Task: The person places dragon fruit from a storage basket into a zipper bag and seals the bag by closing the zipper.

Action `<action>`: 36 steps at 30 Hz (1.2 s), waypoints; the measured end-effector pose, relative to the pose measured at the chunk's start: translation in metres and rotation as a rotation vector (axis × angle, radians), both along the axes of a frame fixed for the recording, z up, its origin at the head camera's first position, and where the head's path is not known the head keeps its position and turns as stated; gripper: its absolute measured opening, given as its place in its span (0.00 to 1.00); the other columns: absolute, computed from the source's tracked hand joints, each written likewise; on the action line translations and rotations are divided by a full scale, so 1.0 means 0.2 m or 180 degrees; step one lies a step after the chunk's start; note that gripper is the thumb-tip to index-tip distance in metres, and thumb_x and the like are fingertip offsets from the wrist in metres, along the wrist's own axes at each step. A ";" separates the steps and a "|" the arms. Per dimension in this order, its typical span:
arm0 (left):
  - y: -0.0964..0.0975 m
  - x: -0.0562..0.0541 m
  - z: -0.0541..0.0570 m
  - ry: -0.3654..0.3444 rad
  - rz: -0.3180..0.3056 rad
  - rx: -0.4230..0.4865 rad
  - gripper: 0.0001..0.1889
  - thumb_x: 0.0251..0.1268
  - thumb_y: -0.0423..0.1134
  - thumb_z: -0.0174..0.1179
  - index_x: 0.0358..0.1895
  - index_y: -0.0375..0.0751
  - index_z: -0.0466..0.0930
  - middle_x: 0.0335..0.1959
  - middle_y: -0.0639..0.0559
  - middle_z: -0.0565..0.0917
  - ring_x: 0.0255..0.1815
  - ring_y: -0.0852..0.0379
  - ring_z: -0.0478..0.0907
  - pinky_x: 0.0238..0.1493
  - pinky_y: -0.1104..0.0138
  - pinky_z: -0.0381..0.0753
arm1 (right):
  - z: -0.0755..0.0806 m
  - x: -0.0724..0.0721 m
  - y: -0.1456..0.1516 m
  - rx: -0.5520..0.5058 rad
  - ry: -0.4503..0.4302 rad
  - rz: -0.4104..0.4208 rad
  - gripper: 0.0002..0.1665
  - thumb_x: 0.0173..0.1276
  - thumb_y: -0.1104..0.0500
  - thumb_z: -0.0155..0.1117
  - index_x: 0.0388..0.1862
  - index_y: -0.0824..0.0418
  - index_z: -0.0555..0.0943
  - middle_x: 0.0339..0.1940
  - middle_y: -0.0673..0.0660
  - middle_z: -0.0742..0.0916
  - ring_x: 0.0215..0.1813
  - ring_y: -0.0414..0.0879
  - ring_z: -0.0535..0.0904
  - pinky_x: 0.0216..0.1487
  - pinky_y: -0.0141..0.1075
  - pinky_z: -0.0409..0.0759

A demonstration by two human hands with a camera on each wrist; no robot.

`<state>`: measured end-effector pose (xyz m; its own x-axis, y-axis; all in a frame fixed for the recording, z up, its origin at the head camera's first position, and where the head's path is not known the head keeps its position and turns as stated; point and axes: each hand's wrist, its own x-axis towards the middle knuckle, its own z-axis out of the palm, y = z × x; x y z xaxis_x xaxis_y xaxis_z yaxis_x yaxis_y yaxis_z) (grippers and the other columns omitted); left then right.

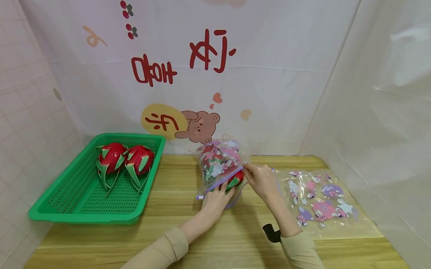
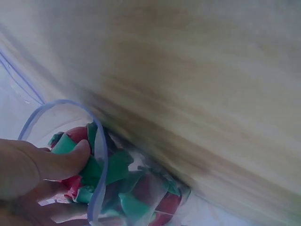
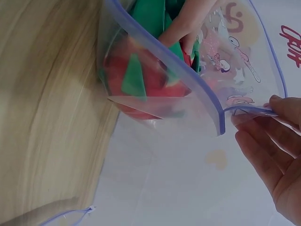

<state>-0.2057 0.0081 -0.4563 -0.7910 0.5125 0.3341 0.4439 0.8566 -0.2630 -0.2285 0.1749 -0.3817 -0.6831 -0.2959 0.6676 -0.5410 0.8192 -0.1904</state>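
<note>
A clear zip bag [image 1: 219, 160] with printed cartoon figures and a purple zip edge stands open near the back wall. My left hand [image 1: 216, 202] reaches in at its mouth and grips a red dragon fruit [image 1: 237, 179] with green leaves. In the left wrist view the thumb [image 2: 70, 162] lies over the leaves, inside the purple rim [image 2: 101, 160]. More red and green shows through the film deeper in the bag. At the bag's upper edge, my right hand [image 1: 263, 180] pinches the purple zip strip [image 3: 254, 111] between thumb and fingers.
A green plastic basket [image 1: 91, 218] at the left holds two dragon fruits [image 1: 139, 160]. Flat on the wooden table [image 1: 229, 253] at the right lies another printed zip bag [image 1: 323, 205]. A printed cloth wall [image 1: 267, 92] closes off the back.
</note>
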 end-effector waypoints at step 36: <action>-0.21 0.16 0.03 0.0574 -0.0678 0.0034 0.09 0.48 0.36 0.68 0.34 0.49 0.81 0.28 0.57 0.83 0.29 0.61 0.79 0.24 0.73 0.76 | -0.08 0.00 0.10 0.0298 0.0045 0.0319 0.17 0.56 0.65 0.71 0.47 0.58 0.84 0.39 0.57 0.89 0.29 0.47 0.85 0.25 0.31 0.80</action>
